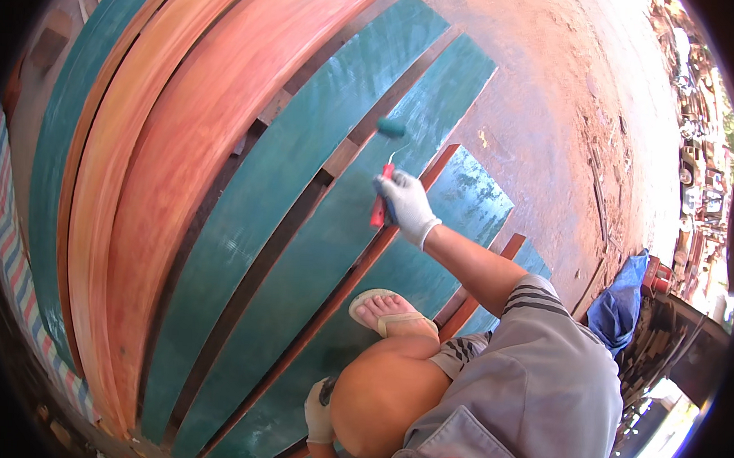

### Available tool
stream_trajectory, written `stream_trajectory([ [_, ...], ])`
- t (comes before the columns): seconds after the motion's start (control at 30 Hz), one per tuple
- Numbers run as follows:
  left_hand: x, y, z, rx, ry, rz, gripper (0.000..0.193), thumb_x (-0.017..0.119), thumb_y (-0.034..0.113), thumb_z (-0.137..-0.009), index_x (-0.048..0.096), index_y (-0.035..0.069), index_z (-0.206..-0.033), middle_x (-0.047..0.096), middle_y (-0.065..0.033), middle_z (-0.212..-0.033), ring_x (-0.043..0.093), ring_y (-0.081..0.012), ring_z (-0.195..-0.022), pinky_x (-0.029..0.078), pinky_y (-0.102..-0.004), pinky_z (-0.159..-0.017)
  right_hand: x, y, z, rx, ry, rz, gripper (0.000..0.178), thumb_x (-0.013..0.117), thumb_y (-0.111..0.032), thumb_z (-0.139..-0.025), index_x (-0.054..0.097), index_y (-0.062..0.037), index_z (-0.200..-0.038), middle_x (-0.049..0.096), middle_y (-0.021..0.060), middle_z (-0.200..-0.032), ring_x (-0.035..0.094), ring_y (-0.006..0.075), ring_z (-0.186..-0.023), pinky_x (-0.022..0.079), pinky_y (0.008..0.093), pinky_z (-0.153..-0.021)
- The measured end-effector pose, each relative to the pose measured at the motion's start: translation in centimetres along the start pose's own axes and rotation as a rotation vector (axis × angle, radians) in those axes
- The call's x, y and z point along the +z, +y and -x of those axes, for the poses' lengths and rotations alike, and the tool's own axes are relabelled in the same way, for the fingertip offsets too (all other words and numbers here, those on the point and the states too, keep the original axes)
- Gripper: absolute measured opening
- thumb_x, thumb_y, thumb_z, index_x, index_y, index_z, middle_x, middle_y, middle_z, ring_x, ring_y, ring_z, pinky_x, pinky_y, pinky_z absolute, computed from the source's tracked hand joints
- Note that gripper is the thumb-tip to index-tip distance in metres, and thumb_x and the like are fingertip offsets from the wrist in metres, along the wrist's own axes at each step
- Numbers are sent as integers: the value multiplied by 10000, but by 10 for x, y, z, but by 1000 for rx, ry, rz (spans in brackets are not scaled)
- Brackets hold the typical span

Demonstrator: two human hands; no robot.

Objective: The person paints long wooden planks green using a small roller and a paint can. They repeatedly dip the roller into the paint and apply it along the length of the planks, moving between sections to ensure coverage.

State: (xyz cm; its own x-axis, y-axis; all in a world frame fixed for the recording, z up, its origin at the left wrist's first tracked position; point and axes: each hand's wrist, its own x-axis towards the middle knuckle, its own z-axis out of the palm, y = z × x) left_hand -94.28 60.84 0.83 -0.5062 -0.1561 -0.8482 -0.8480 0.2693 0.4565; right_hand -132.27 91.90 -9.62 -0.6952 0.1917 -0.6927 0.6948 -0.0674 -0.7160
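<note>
A small paint roller (391, 128) with a green sleeve, wire arm and red handle is in my right hand (409, 202). That hand wears a white glove with a dark palm, its fingers wrapped round the handle. The roller head is over a green-coated plank (361, 175); its near end blurs, and I cannot tell whether it touches. My left hand (320, 411), gloved the same way, is low beside my bent knee, close to the green boards. My knee partly covers its fingers, so what it holds, if anything, is hidden.
More green planks (305, 144) lie side by side, with gaps over wooden bars. Bare reddish boards (199, 140) stand to the left, beside a striped sheet (12, 205). My sandalled foot (388, 312) is on the planks. A blue plastic sheet (617, 305) and scrap wood are at right.
</note>
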Motion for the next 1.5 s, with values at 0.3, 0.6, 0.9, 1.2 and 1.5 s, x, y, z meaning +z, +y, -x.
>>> stream_trajectory([
  [0.3,2,5,-1,-5,-20,15,366,773,130,-955,708,-28,-1278,782,-138,-1209,751,-231,-1126,567,-365,-1019,-3,-13,-43,-85,105,-77,232,698,-293,-1038,622,-83,-975,585,9,-750,568,132,-560,466,319,-488],
  [0.6,2,15,-2,-11,-36,72,376,765,128,-956,700,-21,-1296,778,-139,-1211,749,-243,-1135,564,-368,-1021,20,37,16,-115,20,36,241,652,-272,-1075,591,-59,-979,602,2,-770,578,99,-608,473,294,-517],
  [0.9,7,38,-8,-40,-71,-116,401,757,267,-960,714,19,-1273,758,-184,-1203,736,-360,-1122,562,-437,-986,0,21,21,-165,48,327,278,696,-272,-1034,662,-1,-979,582,109,-731,581,152,-694,523,383,-660],
  [1.2,5,44,-41,8,-112,-226,387,753,262,-959,716,26,-1264,755,-180,-1189,732,-364,-1112,564,-442,-972,-199,-79,-170,-195,428,-101,276,657,-303,-1003,662,-70,-857,641,85,-696,599,202,-528,465,375,-489],
  [1.5,4,57,-55,11,-129,-284,373,749,257,-958,719,33,-1255,752,-175,-1174,728,-367,-1102,566,-447,-959,-208,-63,-183,-152,428,47,343,666,-302,-974,704,21,-866,671,129,-721,646,248,-579,502,400,-548],
])
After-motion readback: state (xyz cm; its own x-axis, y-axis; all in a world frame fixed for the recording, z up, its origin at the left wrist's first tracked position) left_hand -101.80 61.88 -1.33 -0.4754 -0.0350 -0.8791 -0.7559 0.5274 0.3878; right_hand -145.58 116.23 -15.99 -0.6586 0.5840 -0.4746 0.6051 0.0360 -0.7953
